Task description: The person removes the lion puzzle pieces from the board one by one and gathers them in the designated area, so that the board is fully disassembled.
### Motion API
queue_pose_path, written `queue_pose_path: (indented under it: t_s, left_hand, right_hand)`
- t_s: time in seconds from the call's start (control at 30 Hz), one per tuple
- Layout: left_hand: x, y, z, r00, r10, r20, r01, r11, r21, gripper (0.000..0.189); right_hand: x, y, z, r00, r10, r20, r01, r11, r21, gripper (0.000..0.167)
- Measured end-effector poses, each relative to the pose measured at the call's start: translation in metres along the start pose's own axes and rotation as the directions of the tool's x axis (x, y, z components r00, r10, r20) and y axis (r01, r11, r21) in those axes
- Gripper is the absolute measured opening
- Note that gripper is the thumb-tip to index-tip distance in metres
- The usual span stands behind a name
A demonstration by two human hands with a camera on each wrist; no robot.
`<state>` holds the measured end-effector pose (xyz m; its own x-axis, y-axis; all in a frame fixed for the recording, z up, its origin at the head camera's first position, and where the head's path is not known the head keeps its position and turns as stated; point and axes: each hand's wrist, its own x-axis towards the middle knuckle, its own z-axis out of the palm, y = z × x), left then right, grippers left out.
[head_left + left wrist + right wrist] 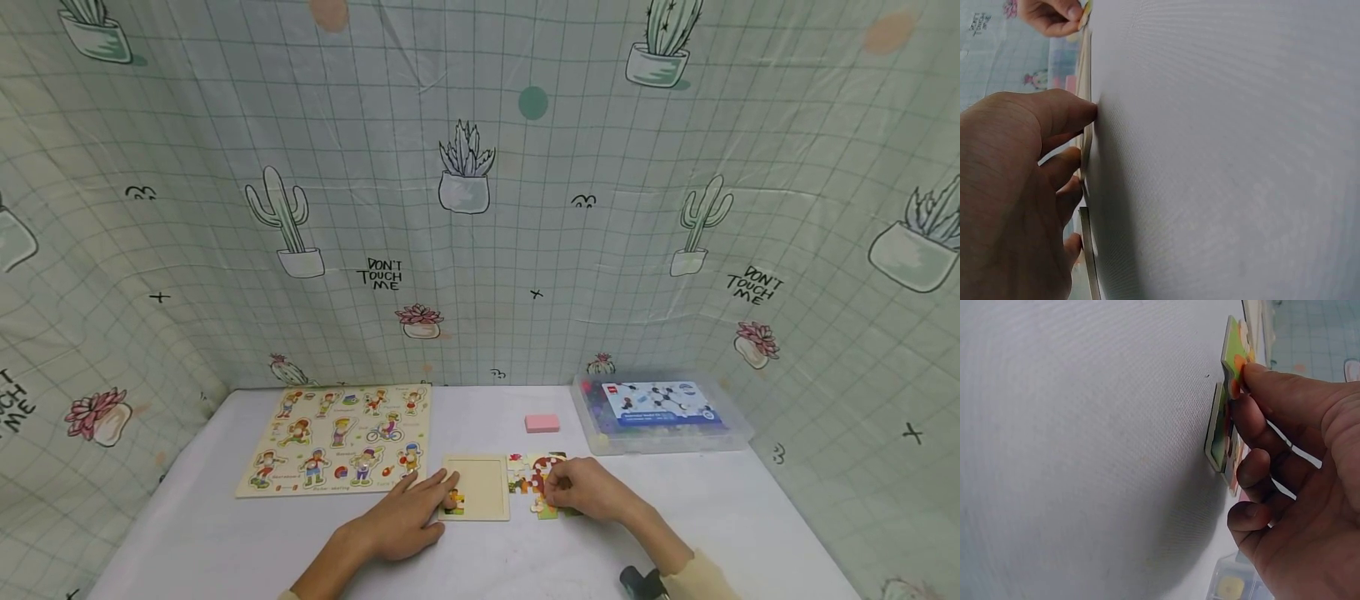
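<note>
My left hand (408,518) rests with spread fingers on the left side of a shallow wooden puzzle tray (483,492). One puzzle piece lies in the tray's lower left corner, partly hidden by the fingers. From the left wrist view, the left thumb (1069,112) touches the tray's near edge. Right of the tray, my right hand (592,490) pinches a green and orange puzzle piece (1235,359) between thumb and index finger, tilted up off the cloth. Other loose puzzle pieces (517,475) lie beside and under that hand, some of them hidden.
A large wooden board with sports figures (337,437) lies at the back left, near the left fingertips. Behind the loose pieces is a pink block (542,423). A clear plastic case (660,414) stands at the back right. A dark object (641,582) shows beside the right sleeve.
</note>
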<state>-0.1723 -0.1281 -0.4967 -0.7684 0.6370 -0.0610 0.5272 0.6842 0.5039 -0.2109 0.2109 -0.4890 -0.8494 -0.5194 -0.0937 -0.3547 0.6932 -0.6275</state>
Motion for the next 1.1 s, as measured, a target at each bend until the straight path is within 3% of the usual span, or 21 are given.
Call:
queue_pose_path:
  t_s: [1.1]
  left_hand:
    - [0.0002, -0.0002, -0.0003, 1.0, -0.002, -0.005, 0.002, 1.0, 0.0, 0.065]
  right_hand:
    - [-0.0001, -0.0009, 0.0019, 1.0, -0.01, -0.025, 0.009, 1.0, -0.014, 0.008]
